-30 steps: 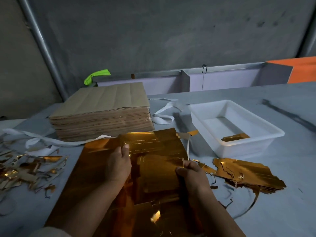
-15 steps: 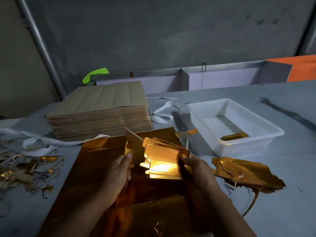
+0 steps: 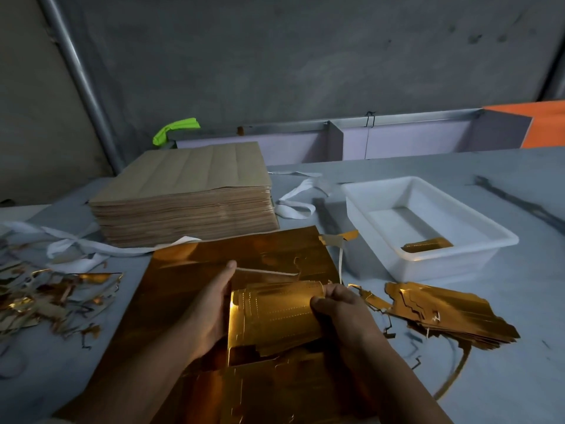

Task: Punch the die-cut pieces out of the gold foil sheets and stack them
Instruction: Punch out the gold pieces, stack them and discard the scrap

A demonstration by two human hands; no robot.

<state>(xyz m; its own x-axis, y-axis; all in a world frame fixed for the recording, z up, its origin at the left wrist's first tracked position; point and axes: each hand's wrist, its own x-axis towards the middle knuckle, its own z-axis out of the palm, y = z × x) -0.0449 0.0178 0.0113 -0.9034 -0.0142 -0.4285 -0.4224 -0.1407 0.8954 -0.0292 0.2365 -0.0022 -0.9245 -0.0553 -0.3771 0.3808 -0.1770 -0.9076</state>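
Foil scraps (image 3: pixel 52 301) lie at L. L hand (image 3: pixel 208 310) & R hand (image 3: pixel 342 313) each grip an edge of a bundle of punched gold pieces (image 3: pixel 275 313), over the gold foil sheet (image 3: pixel 195 270). At R, a stack of gold pieces (image 3: pixel 449 316) lies near a white tub (image 3: pixel 443 264).

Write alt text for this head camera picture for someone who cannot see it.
The left hand and right hand hold a bundle of gold pieces above a gold foil sheet. A stack of punched pieces and a white tub lie to the right, gold scraps to the left, a brown sheet pile behind.
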